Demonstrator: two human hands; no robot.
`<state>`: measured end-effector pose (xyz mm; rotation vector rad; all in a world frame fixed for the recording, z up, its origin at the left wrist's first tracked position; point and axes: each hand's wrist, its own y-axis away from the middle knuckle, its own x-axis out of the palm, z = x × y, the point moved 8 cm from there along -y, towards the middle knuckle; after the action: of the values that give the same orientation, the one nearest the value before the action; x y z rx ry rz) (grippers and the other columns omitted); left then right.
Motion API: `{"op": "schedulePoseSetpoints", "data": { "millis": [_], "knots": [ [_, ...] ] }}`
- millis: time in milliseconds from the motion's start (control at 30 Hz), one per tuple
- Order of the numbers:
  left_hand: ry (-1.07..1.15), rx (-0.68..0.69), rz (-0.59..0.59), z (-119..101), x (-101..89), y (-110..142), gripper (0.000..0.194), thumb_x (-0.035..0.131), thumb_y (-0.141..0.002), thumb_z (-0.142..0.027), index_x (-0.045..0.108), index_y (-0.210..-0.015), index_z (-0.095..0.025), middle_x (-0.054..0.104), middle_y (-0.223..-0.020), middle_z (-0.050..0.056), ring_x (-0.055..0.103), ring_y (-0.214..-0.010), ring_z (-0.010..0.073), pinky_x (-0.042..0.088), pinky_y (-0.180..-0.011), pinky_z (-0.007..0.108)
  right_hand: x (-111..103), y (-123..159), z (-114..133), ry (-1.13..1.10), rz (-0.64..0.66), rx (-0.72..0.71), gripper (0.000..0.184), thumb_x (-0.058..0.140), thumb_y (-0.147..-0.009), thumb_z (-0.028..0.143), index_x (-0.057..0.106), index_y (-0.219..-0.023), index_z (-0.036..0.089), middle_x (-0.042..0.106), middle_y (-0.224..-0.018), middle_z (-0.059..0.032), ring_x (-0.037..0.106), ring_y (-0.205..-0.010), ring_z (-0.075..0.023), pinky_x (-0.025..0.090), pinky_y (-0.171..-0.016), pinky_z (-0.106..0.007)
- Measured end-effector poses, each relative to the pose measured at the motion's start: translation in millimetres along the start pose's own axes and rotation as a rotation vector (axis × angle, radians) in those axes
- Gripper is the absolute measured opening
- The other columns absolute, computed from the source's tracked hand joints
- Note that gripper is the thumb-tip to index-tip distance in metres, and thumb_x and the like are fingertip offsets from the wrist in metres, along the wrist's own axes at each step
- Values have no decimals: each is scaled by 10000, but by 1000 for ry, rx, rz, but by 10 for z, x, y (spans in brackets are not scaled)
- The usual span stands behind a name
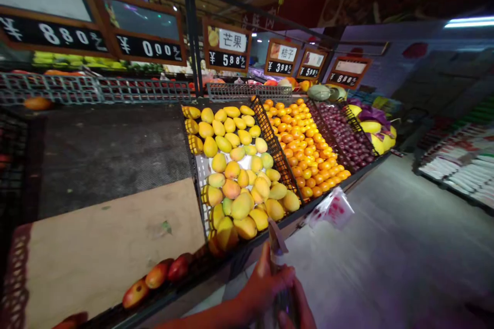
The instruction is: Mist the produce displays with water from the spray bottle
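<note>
Both hands are together low in the view, in front of the fruit stand's front edge. My left hand (262, 284) has its fingers closed around a narrow, shiny object with a brownish pointed top (277, 240); its kind is unclear. Closed on the same object from the right side is my right hand (300, 307), partly cut off by the frame's bottom. Much of the object's lower part is hidden by the fingers. Just beyond the hands lie yellow mangoes (242, 205) in a sloping bin, the nearest close to the object's tip.
Right of the mangoes are tangerines (303, 139), dark round fruit (343, 131) and yellow melons (378, 136). Several reddish fruits (157, 274) rest along the front ledge beside cardboard (116, 231). Plastic bags (334, 208) hang off the edge. Price signs (227, 46) hang above; floor (370, 236) lies right.
</note>
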<state>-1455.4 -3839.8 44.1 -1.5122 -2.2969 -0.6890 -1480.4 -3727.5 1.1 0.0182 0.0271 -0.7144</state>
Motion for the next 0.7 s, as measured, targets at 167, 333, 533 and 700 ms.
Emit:
{"op": "schedulePoseSetpoints", "data": {
  "millis": [167, 333, 533, 700],
  "knots": [
    [-26, 266, -301, -262, -518, -26, 561, 785, -769, -630, 476, -1003, -224, 626, -712, -38, 593, -674, 143, 464, -709, 309, 408, -635, 86, -53, 311, -91, 867, 692, -794, 716, 462, -1487, 250, 599, -1507, -157, 518, -1423, -405, 451, -1164, -554],
    [12, 316, -722, -402, -695, 199, 548, 845, -718, -594, 539, -991, -230, 596, -836, -44, 595, -841, 145, 466, -800, 269, 531, -941, 418, -138, 597, -16, 846, 776, -761, 649, 493, -1468, 280, 596, -1519, -114, 507, -1440, -367, 410, -1197, -513],
    [-19, 342, -785, -371, -277, -196, 627, 844, -713, -587, 568, -1134, -213, 641, -986, 12, 591, -944, 192, 471, -909, 318, 43, -1165, 457, -278, 704, -6, 808, 754, -800, 611, 472, -1480, 279, 561, -1548, -105, 468, -1473, -342, 384, -1220, -497],
    [-152, 314, -611, -246, 281, -986, 491, 769, -812, -553, 568, -1107, -217, 625, -1006, 17, 572, -945, 181, 448, -908, 303, -833, -1387, 1, -237, 449, 58, 863, 750, -795, 645, 431, -1501, 264, 536, -1573, -127, 434, -1496, -351, 389, -1221, -509]
  ]
}}
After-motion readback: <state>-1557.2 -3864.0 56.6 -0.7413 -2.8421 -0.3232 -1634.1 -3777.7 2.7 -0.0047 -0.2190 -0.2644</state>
